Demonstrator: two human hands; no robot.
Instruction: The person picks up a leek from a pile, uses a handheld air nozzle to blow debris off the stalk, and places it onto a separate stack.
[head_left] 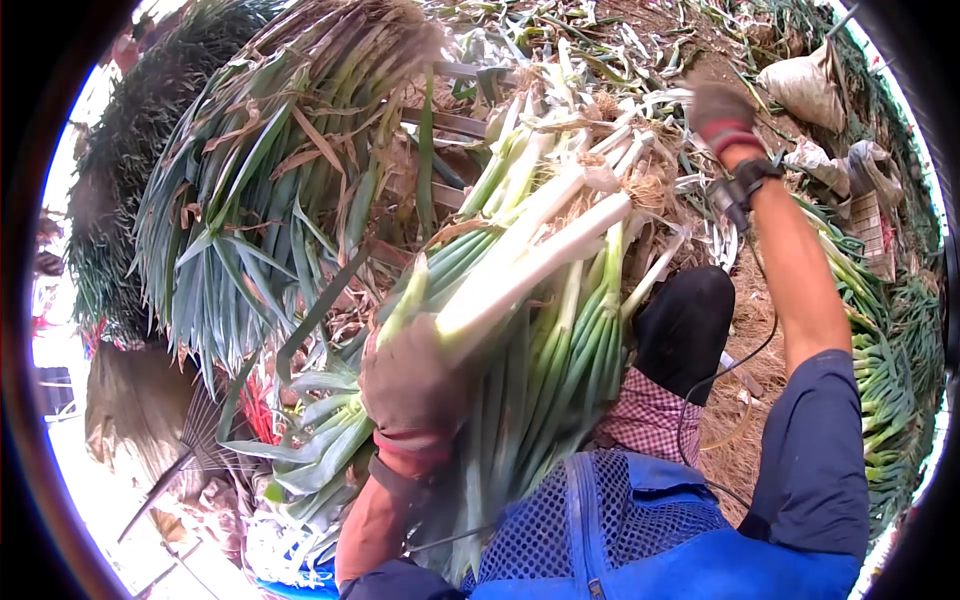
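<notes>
My left hand [418, 385], in a brown glove with a red cuff, is wrapped round two thick green onions [540, 270]. Their white stalks point up and right, and their leaves trail down beside my wrist. Below them lies a pile of green onions [585, 330] with rooty white ends. My right hand [722, 108], gloved the same way, is out at the upper right over peelings, its fingers smeared by motion. A dark nozzle-like tool [732, 205] hangs at the right wrist, with a thin hose [735, 365] running down from it.
A large heap of leafy green onions [250, 190] rises at left. Stripped peelings [640, 40] cover the ground ahead. A pale sack [805, 88] lies at upper right, more green onions [875, 400] along the right side. A wire rake [205, 430] stands at lower left.
</notes>
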